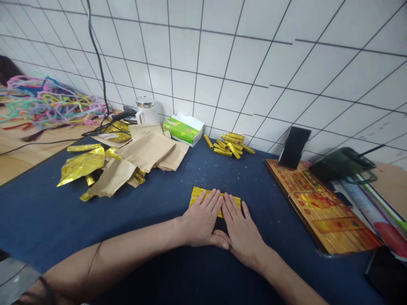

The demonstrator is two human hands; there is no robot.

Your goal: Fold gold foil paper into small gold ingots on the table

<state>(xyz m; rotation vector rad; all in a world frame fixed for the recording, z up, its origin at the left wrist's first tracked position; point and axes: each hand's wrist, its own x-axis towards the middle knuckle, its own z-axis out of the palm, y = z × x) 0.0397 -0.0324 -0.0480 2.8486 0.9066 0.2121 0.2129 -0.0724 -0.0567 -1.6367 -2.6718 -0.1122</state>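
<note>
A sheet of gold foil paper (197,194) lies on the dark blue tabletop in front of me, partly covered by both hands. My left hand (203,220) rests flat on its left part, fingers stretched forward. On its right part my right hand (241,226) lies the same way, palm down. The two thumbs meet below the sheet. Beyond the hands, near the wall, is a pile of small rolled gold foil pieces (233,146). How the sheet is folded under my palms is hidden.
Brown paper pieces (149,148) and crumpled gold foil (84,165) lie at the left. A green tissue pack (184,129) and white mug (148,112) stand by the tiled wall. At the right are a stack of gold-red printed sheets (321,203), a phone (294,147) and a dark mug (345,163).
</note>
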